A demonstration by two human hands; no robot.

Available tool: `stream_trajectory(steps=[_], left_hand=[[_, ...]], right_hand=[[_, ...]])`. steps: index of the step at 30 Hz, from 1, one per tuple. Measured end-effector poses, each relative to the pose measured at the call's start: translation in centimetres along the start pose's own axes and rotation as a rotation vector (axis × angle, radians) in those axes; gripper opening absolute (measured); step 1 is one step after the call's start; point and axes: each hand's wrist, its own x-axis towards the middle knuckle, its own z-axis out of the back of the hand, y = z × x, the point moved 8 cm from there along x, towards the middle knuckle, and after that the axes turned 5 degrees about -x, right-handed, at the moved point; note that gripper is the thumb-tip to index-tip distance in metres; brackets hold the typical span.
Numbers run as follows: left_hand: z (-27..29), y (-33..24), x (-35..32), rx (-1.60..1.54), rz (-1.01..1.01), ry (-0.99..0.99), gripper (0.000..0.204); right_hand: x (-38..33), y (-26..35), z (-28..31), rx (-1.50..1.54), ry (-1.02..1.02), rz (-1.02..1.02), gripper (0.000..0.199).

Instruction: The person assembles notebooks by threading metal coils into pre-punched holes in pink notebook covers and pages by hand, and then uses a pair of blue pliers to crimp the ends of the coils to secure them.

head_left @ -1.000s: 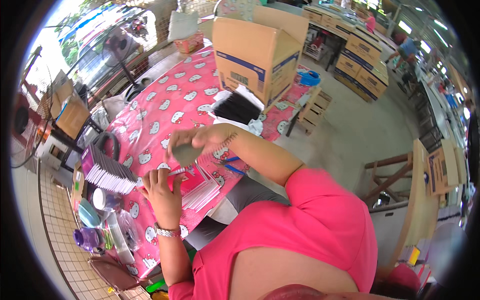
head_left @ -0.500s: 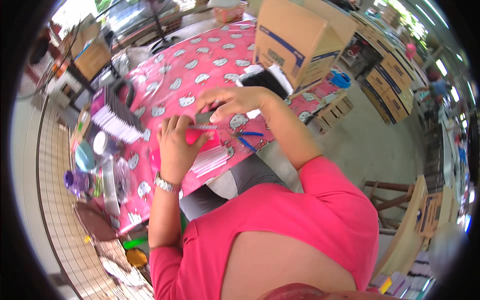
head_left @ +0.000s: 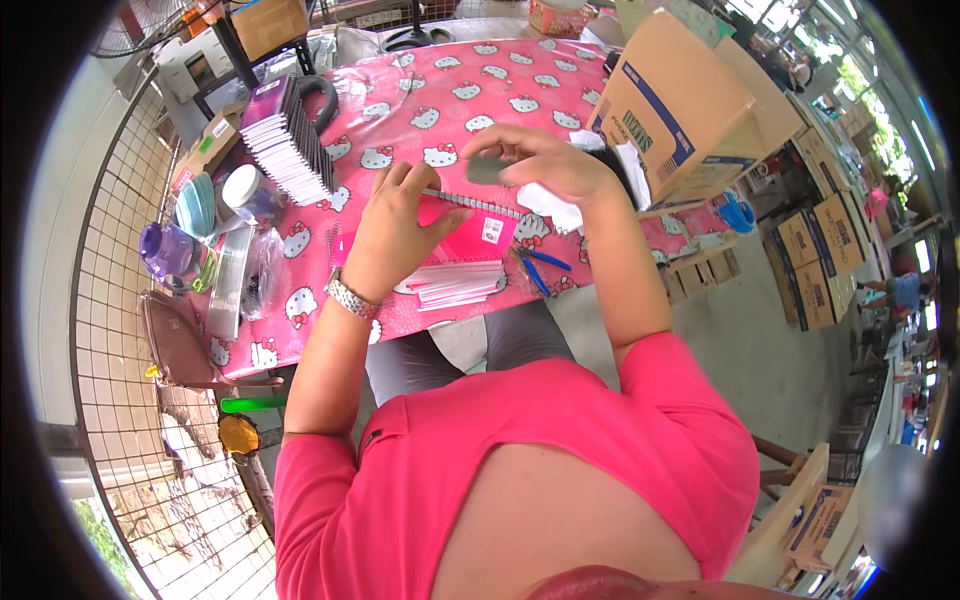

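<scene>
Two hands [head_left: 400, 235] — one cardboard box [head_left: 680, 110]

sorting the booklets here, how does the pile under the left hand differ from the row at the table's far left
The pile of notebooks lies flat, and the left hand presses on its pink top cover; the row of notebooks stands on edge, untouched. The pile is short; the row is longer and fanned, showing dark covers. Both rest on the pink patterned tablecloth.

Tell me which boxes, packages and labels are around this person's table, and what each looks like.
Large cardboard box: tan with blue stripe, on the table's far right corner.
Stacked cartons: brown with blue print, on the floor at right.
Small white label: square sticker on the pink spiral notebook under the left hand.
Small cardboard box: plain brown, on a shelf beyond the table.
</scene>
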Motion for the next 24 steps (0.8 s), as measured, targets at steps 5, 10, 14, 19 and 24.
stream_trajectory(steps=[5, 10, 14, 19, 24], left_hand=[[0.6, 1.5, 0.2, -0.048, 0.011, 0.047, 0.038], [0.4, 2.2, 0.3, -0.205, 0.034, 0.079, 0.036], [0.0, 3.4, 0.0, -0.263, 0.08, 0.068, 0.034], [0.7, 4.0, -0.6, -0.228, 0.099, -0.02, 0.032], [-0.6, 4.5, 0.6, -0.399, 0.261, -0.076, 0.021]], right_hand=[[1.6, 0.1, -1.2, 0.022, 0.101, 0.006, 0.044], [2.2, 0.4, -1.6, 0.05, 0.11, 0.039, 0.047], [2.5, 0.8, -1.7, 0.134, 0.118, 0.144, 0.043], [3.1, -11.8, 1.7, -0.19, -0.324, -0.284, 0.039], [-5.2, -31.2, 1.7, -0.754, -0.477, -0.36, 0.039]])
